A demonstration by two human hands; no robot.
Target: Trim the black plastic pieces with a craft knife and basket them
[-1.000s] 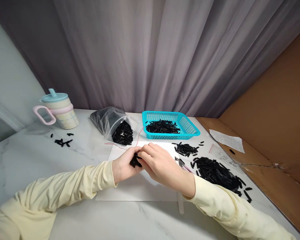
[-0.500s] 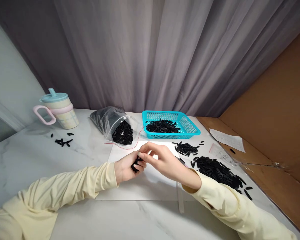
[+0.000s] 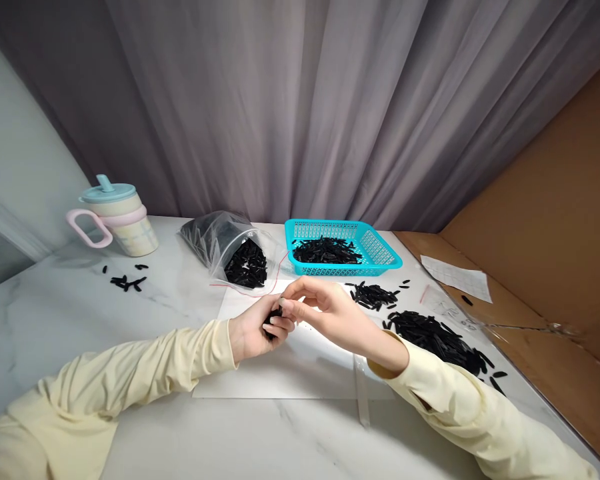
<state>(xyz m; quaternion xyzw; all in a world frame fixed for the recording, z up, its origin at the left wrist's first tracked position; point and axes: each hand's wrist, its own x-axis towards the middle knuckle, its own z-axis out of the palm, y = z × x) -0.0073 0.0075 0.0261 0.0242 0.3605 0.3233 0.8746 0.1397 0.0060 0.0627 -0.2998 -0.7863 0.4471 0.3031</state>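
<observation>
We see the grey curtain (image 3: 280, 100) across the top, the white table (image 3: 155, 433) along the bottom and, just right of centre, the blue basket (image 3: 379, 250). Mid-frame, our right hand (image 3: 347, 323) has thumb and forefinger nearly together; we cannot tell whether they grip anything. Our left hand (image 3: 253, 333) curls closed around some black pieces (image 3: 269, 328) there.
</observation>
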